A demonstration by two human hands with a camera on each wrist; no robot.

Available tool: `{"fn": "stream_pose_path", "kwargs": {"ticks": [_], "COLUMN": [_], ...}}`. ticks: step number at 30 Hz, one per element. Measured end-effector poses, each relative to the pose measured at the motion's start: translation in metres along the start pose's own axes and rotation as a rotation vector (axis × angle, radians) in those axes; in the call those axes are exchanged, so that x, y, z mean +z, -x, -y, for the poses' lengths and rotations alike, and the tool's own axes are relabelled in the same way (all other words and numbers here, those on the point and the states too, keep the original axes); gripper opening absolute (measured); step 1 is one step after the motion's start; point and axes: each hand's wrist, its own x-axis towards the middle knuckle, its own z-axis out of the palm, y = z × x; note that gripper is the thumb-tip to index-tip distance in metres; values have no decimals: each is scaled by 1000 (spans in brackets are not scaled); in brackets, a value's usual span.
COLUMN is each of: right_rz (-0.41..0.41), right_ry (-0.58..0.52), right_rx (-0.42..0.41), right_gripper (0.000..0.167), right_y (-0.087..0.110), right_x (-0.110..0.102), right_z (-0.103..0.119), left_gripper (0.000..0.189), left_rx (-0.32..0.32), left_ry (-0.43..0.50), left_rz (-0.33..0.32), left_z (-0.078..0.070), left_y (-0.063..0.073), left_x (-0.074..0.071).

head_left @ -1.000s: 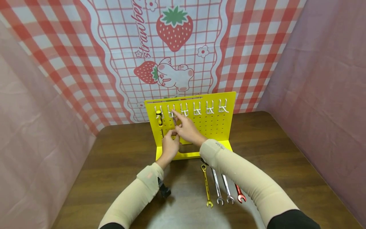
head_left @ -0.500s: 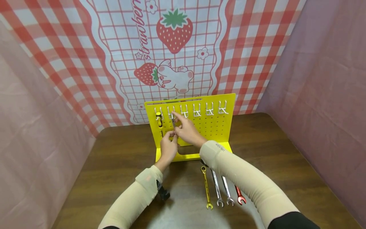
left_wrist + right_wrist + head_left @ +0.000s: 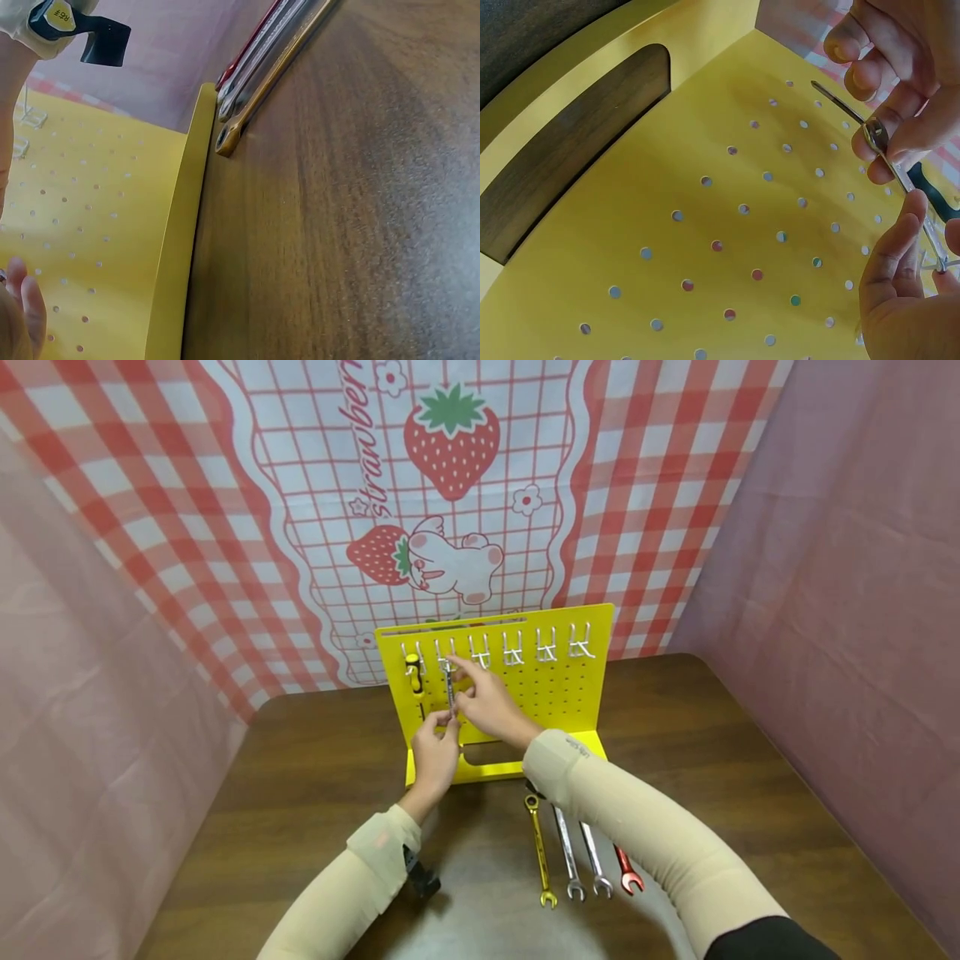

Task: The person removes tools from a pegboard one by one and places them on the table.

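A silver wrench [image 3: 450, 687] stands upright against the yellow pegboard [image 3: 558, 697], its top end at the second hook from the left. My left hand [image 3: 437, 758] pinches its lower end between thumb and fingers; the right wrist view shows a ring end [image 3: 875, 133] there. Higher up, my right hand [image 3: 491, 700] holds the shaft, index fingertip right at the hook. Only part of the left hand [image 3: 22, 311] shows in the left wrist view. On the first hook hangs a yellow-and-black screwdriver [image 3: 414, 677], just left of the wrench.
Several white double hooks [image 3: 513, 648] run along the board's top. On the wooden table [image 3: 315, 760], below the right forearm, lie a gold wrench [image 3: 540, 852], two silver wrenches [image 3: 567, 856] and a red wrench [image 3: 627, 870]. A checked strawberry cloth [image 3: 457, 468] hangs behind.
My left hand has shifted slightly down and left, and its fingers now pinch the wrench's lower end. More of the shaft shows between the hands. The right hand stays near the hook.
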Motion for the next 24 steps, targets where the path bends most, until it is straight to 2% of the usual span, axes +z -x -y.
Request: {"fn": "stream_pose_path", "kwargs": {"ticks": [11, 18, 24], "right_rz": [5, -26, -23], "right_ry": [-28, -1, -22], "right_rx": [-17, -49, -43], "right_gripper": [67, 69, 67], "right_y": [8, 10, 12], "right_x": [0, 0, -2], "right_z": [2, 4, 9], "left_gripper": [16, 9, 8], "left_rx": [-12, 22, 36], "left_ry": [50, 97, 120], "left_rz": [4, -10, -15], "left_z": [-6, -10, -16], "left_y": [13, 17, 21], "left_x": [-4, -4, -5]}}
